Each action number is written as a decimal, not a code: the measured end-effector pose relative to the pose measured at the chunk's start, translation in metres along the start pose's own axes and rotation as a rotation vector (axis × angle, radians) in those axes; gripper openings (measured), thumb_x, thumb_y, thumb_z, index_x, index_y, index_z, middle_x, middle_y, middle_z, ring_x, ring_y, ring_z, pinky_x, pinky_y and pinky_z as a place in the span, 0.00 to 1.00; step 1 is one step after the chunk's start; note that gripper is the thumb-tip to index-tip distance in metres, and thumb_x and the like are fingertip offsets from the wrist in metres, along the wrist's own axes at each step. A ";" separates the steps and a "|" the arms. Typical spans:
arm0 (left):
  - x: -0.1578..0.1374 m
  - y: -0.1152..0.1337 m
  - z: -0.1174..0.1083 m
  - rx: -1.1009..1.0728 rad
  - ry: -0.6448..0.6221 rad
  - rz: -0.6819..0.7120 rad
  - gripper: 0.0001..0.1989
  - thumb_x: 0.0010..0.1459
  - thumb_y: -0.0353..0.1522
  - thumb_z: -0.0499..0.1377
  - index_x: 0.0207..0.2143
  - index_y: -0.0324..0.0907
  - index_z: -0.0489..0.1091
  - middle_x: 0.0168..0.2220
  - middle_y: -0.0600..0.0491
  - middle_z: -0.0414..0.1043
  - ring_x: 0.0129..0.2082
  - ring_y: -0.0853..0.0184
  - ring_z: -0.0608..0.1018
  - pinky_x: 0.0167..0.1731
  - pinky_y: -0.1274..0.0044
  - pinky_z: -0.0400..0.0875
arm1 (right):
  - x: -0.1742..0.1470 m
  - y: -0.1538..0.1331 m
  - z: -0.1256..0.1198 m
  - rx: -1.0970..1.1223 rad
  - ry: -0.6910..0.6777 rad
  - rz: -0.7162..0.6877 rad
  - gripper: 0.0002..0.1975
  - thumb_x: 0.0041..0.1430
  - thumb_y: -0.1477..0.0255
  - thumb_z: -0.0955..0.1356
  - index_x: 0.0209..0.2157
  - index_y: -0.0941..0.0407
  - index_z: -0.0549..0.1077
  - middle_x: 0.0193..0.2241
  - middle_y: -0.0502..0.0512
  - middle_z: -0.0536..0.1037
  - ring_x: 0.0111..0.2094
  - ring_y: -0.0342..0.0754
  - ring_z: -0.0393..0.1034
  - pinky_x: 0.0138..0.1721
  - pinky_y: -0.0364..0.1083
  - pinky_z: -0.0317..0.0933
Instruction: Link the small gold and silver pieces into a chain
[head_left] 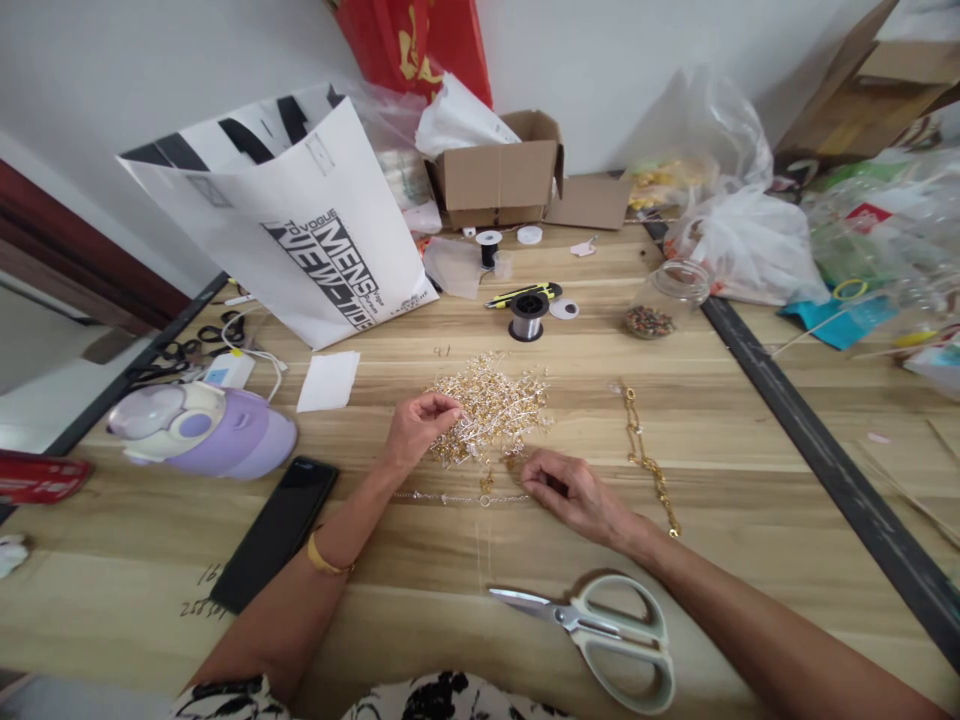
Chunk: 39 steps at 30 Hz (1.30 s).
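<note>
- While I look down through the head camera, the scissors lie nearest me on the wooden table, pale handles toward my right, blade tips toward my left.
- To my left, a black phone lies slantwise beside my left forearm.
- Just past the scissors I see a thin silver chain, with a ring in it, stretched sideways; its right end reaches my right hand.
- My right hand rests low with fingers curled narrow, near the front right edge of the pile; I cannot tell whether it holds anything.
- Right of that hand, a gold chain lies loosely, running away from me.
- My left hand has its fingertips drawn close together at the pile's left edge; any piece between them is too small for me to make out.
- The pile of small gold and silver pieces sits beyond the silver chain, mid-table.
- Off to my left stands a purple bottle, with a white paper just beyond it.
- Farther back I find a wire spool and a jar of dark beads.
- Farthest are a white bag, an open cardboard box and a red bag.
</note>
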<state>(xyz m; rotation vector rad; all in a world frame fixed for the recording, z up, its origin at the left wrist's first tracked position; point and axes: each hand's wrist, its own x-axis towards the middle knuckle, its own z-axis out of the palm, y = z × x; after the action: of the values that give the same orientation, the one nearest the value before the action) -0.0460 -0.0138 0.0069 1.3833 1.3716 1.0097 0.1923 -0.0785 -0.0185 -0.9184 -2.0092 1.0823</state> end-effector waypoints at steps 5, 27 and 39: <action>0.002 -0.001 0.000 -0.124 0.024 -0.054 0.09 0.39 0.32 0.68 0.24 0.37 0.74 0.25 0.54 0.75 0.27 0.71 0.74 0.31 0.79 0.68 | 0.000 -0.001 0.000 -0.002 -0.001 0.004 0.06 0.62 0.74 0.62 0.31 0.58 0.68 0.27 0.51 0.69 0.27 0.41 0.61 0.28 0.41 0.57; -0.002 -0.002 0.003 -0.247 -0.090 0.001 0.06 0.48 0.31 0.63 0.28 0.38 0.71 0.26 0.55 0.73 0.29 0.71 0.73 0.35 0.79 0.67 | 0.000 -0.002 -0.001 -0.008 -0.006 0.011 0.07 0.62 0.73 0.62 0.31 0.59 0.69 0.28 0.52 0.70 0.28 0.42 0.63 0.30 0.42 0.59; 0.000 -0.007 0.005 -0.374 -0.083 -0.033 0.08 0.45 0.34 0.65 0.26 0.37 0.73 0.25 0.53 0.75 0.27 0.70 0.76 0.35 0.75 0.70 | 0.000 -0.004 -0.001 -0.014 -0.011 0.025 0.08 0.63 0.71 0.62 0.31 0.58 0.69 0.28 0.53 0.70 0.28 0.43 0.63 0.31 0.42 0.59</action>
<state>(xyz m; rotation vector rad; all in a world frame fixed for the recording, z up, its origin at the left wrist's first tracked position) -0.0431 -0.0141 -0.0008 1.1067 1.0755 1.1089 0.1923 -0.0796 -0.0147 -0.9488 -2.0217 1.0902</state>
